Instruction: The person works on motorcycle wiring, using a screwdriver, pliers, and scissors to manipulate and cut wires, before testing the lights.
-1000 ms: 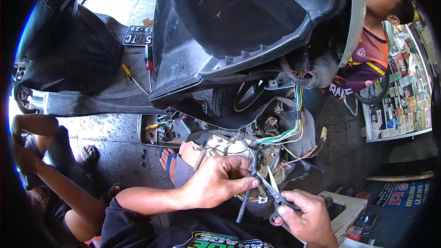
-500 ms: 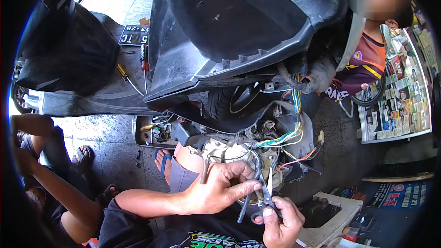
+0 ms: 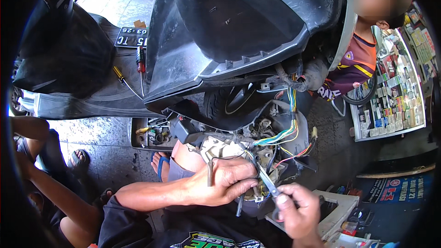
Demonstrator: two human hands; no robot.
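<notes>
Left hand (image 3: 227, 179): closed around a bundle of wires (image 3: 251, 158) at the scooter's exposed engine (image 3: 257, 156), centre of view. Right hand (image 3: 296, 209), at 4 o'clock of the left: fingers clamped on scissors (image 3: 268, 184), blades pointing to 11 o'clock into the wires. Coloured wiring (image 3: 287, 131) runs up at 1 o'clock. Screwdrivers (image 3: 140, 66) lie on the black seat (image 3: 69, 55) at 10 o'clock. Tray of small parts (image 3: 151, 134) at 9 o'clock.

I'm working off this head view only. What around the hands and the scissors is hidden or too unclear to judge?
- Scissor tips: hidden behind the left hand, so what they meet is unclear.
- Which wire the left fingers pinch: covered by the fingers themselves.
- Scissor handles: wrapped by the right hand.
- Small parts in the tray: too small and shadowed to identify.
- Where the coloured wire bundle ends: lost under the black body panel.
</notes>
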